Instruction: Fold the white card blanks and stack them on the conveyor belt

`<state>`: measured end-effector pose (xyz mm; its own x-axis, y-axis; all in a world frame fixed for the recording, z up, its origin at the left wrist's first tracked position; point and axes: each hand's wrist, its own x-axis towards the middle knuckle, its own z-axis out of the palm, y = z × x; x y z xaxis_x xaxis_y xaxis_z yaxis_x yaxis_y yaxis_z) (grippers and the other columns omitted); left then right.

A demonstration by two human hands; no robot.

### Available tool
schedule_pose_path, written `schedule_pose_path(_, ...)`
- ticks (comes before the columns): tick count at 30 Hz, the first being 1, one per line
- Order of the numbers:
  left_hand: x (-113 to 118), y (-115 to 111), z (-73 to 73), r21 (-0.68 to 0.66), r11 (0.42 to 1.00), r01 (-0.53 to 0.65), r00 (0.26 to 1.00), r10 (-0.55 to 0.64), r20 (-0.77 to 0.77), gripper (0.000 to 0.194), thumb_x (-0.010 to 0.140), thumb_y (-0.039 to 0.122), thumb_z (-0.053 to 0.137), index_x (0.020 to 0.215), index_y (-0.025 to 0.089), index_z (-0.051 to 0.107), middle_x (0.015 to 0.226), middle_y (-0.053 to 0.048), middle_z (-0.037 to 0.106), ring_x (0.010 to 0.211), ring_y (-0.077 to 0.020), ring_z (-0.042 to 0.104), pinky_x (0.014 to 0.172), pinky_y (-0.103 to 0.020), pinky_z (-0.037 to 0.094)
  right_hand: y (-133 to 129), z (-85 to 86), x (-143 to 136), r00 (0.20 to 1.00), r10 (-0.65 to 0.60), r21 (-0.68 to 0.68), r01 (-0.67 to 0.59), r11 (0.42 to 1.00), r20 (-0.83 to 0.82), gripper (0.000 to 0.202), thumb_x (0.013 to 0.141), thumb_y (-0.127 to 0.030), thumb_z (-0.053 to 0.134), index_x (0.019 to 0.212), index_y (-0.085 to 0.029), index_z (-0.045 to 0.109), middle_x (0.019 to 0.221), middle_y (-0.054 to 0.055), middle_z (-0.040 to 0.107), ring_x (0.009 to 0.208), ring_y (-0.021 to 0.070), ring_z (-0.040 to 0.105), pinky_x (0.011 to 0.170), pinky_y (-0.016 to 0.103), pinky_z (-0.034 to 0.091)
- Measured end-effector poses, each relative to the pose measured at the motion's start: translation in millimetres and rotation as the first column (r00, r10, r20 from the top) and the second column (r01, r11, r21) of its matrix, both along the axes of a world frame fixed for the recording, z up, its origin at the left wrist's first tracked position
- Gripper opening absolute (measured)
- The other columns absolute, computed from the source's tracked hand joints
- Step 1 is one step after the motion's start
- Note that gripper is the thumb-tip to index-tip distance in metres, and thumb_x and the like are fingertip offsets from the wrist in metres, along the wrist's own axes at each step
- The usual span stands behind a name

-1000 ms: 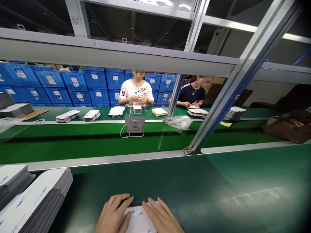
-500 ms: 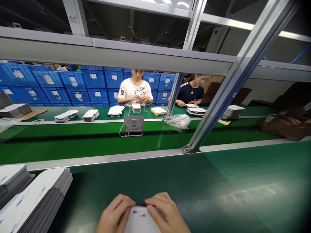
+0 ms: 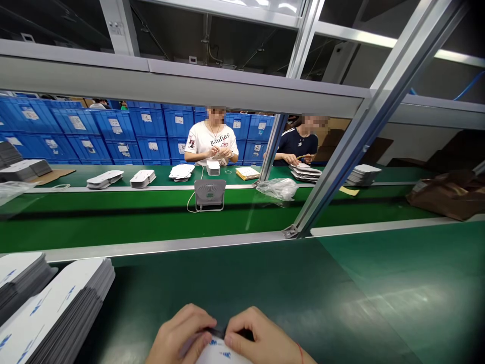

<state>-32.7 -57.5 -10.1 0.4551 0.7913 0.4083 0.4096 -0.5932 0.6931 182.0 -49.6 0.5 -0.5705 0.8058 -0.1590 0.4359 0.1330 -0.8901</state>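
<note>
A white sheet with blue print (image 3: 222, 354) lies low in the middle of the view, with a dark strip along its far edge. My left hand (image 3: 184, 333) pinches the far left corner of the sheet between thumb and fingers. On the right side of that edge, my right hand (image 3: 261, 336) grips the sheet, thumb on top and fingers curled. The two hands are close but apart. Large stacks of similar white pieces with dark undersides (image 3: 56, 308) stand at the lower left. The sheet's near part is cut off by the frame.
Beyond the dark green table (image 3: 212, 273) runs a green belt (image 3: 113, 222) with a small grey fan (image 3: 209, 194). A slanted metal post (image 3: 341, 156) rises at the right. Two people work across the belt beside stacks; blue crates (image 3: 113, 126) stand behind.
My right hand has turned inward, its fingers more curled, and the sheet's far edge now shows a dark strip. Across the belt, the person in dark clothing has raised one hand.
</note>
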Motion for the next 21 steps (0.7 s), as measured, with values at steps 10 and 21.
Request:
schedule_pose_path(10,2,8,3.0,-0.436,0.884,-0.169,0.976,0.088,-0.200,0.033,0.088,0.043,0.048,0.067,0.020,0.057,0.068,0.003,0.060,0.067,-0.0148,0.058,0.063,-0.021,0.041,-7,-7.3,-9,0.979,-0.033,0.220,-0.012,0.975,0.200,0.030,0.089,-0.017,0.045,0.069,-0.022,0.066,0.070,-0.004,0.067,0.068,0.0124,0.060,0.088,0.027,0.040)
schedule_pose_path(21,-12,29,-14.0,-0.465,0.837,-0.287,0.956,0.284,-0.079,0.037,0.087,0.053,0.045,0.082,0.021,0.064,0.075,0.000,0.065,0.077,-0.0191,0.062,0.071,-0.025,0.047,-13,-48.9,-21,0.981,-0.126,0.891,-0.076,0.447,0.147,0.024,0.096,-0.042,0.050,0.088,-0.021,0.057,0.094,0.001,0.066,0.090,0.0177,0.056,0.081,0.031,0.039)
